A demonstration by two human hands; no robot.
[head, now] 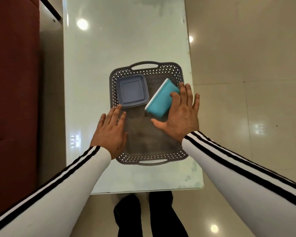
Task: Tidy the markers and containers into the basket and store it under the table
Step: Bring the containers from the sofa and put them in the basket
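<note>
On the near half of the pale glass table (126, 40) sits a grey basket (162, 70) with perforated walls, one handle at the far end and one at the near end. Inside, far left: square grey-blue container (131, 90), lid on, lying flat. Inside, far right: teal container (161, 101) with a white lid, tipped on its side, lid facing left. The two containers are just beside each other; contact not clear. Left hand (110, 134): palm down over the near-left part of the basket, fingers straight and slightly spread, holding nothing; one fingertip lies at the near-left corner of the square container, touch cannot be told. Right hand (181, 117): palm down over the right side of the basket, fingers straight and spread wide, thumb out to the left; fingers overlap the right edge of the teal container, whether they press on it cannot be told. Both arms wear white sleeves (246, 177) with black stripes. Dark trousers (161, 216) show below the near table edge. Left of the table: dark red furniture (12, 82). Right: glossy beige tiled floor (246, 48).
</note>
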